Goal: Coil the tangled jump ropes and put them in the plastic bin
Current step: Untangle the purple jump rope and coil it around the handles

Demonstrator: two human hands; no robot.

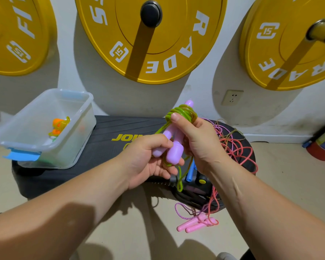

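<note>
A green jump rope (184, 112) is wound around its two purple handles (174, 145), held above the black step platform (105, 132). My right hand (199, 143) grips the handles near the coil, thumb pressed on the green loops. My left hand (150, 158) holds the lower handle ends, and a loose green strand hangs below. A clear plastic bin (77, 126) stands on the platform's left end with an orange-handled rope (59, 125) inside. A tangle of red and purple ropes (235, 147) lies on the platform's right end, its pink handles (195, 225) on the floor.
Yellow weight plates (150, 38) hang on the wall behind. A blue handle (189, 172) and a black handle with a yellow button (202, 181) lie under my hands. Red and blue items (323, 145) sit at the far right by the wall.
</note>
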